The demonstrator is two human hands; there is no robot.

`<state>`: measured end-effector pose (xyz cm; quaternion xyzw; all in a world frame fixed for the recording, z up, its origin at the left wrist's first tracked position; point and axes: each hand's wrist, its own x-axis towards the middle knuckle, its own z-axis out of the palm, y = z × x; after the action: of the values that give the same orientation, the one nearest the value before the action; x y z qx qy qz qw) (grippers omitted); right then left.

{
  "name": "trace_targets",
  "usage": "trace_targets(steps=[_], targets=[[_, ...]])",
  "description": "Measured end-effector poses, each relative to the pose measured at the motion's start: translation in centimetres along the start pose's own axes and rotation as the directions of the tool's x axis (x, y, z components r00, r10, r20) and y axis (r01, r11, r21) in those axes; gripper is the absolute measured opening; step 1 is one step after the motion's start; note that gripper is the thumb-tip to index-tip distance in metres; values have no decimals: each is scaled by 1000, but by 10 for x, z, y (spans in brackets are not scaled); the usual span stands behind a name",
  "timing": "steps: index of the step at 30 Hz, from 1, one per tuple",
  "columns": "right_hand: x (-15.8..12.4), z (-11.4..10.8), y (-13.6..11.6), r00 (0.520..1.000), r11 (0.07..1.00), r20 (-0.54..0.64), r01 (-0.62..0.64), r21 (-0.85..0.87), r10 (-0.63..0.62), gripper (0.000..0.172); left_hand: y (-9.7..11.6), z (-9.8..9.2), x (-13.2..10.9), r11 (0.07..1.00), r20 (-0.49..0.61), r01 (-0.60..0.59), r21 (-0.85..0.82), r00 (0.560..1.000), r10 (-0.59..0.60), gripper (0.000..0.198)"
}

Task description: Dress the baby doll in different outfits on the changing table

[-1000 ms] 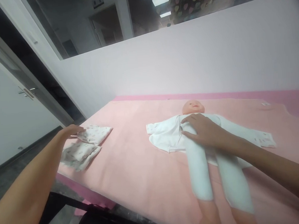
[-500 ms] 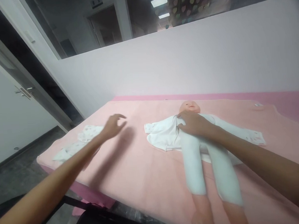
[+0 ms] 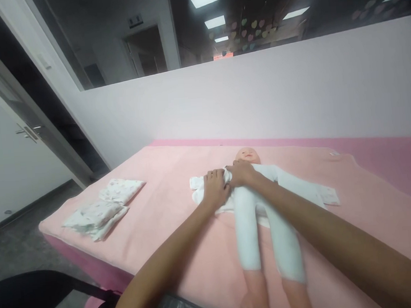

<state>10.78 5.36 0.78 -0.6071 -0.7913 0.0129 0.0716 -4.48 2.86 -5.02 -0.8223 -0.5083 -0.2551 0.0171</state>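
Note:
A baby doll (image 3: pixel 248 155) lies on its back, head toward the wall, in pale leggings (image 3: pixel 248 233) with bare feet. A white baby shirt (image 3: pixel 268 172) is on its upper body; one long sleeve stretches right and the other side is spread out at left. My left hand (image 3: pixel 215 189) has its fingers bent over the shirt's left part. Close beside it, my right hand (image 3: pixel 241 173) pinches the cloth at the doll's chest, just below the chin. Both hands cover much of the shirt between them, and the fingertips are partly hidden.
Folded printed baby clothes (image 3: pixel 97 215) lie in a stack at the left of the pink-covered table (image 3: pixel 173 194). A white wall (image 3: pixel 258 98) with a window rises behind it. A black chair (image 3: pixel 36 297) stands at the front left, a door (image 3: pixel 11 149) beyond.
My left hand has moved right, from above the bare cloth onto the shirt beside my right hand. My right hand stays at the doll's chest. The view has shifted slightly.

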Motion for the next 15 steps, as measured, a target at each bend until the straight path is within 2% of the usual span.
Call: trace_targets(steps=[4, 8, 11, 15], targets=[[-1, 13, 1, 995, 999, -100, -18, 27, 20, 49, -9, 7, -2, 1000, -2, -3, 12, 1000, 3, 46], [-6, 19, 16, 978, 993, -205, -21, 115, 44, 49, -9, 7, -2, 999, 14, 13, -33, 1000, -13, 46], [-11, 18, 32, 958, 973, -272, -21, 231, 86, 47, -9, 5, -1, 996, 46, 35, -76, 998, -32, 46], [-24, 7, 57, 929, 923, -327, -35, 384, 172, 43, -12, 5, 0, 987, 85, 128, -97, 989, -120, 38]])
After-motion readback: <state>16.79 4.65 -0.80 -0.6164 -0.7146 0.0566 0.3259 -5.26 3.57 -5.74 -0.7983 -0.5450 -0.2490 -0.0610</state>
